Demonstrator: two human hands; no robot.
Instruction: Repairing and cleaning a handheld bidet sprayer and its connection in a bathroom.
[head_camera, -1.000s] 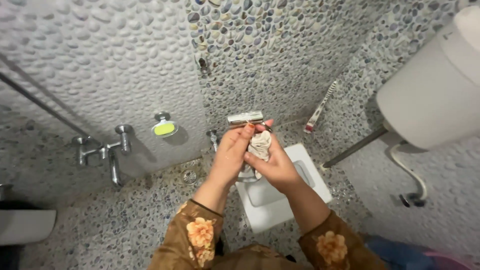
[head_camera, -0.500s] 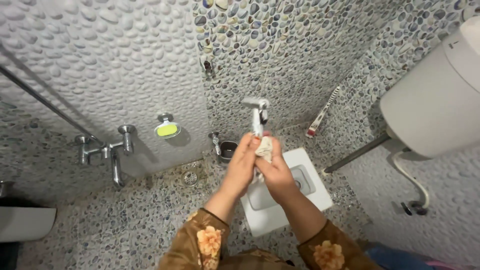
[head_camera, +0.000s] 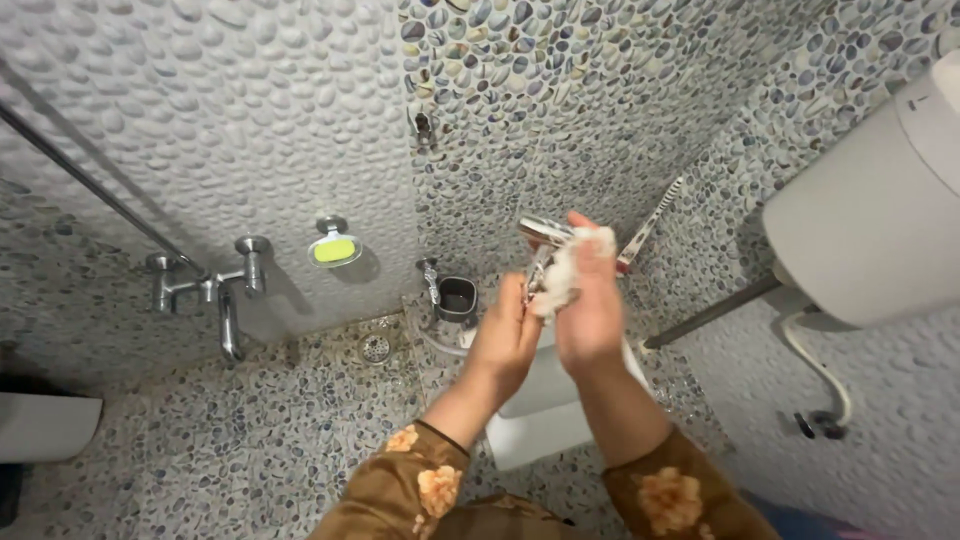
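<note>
Left to right, as I see it: a chrome wall tap (head_camera: 215, 290), then a soap dish (head_camera: 334, 248) holding a yellow-green bar. My left hand (head_camera: 508, 335) is closed around the lower stem of a chrome spray nozzle (head_camera: 543, 238). My right hand (head_camera: 592, 300) presses a white cloth (head_camera: 563, 275) against that nozzle, fingers wrapped over it. Both are raised above the white floor pan (head_camera: 540, 420). A white cistern (head_camera: 870, 240) is at far right.
</note>
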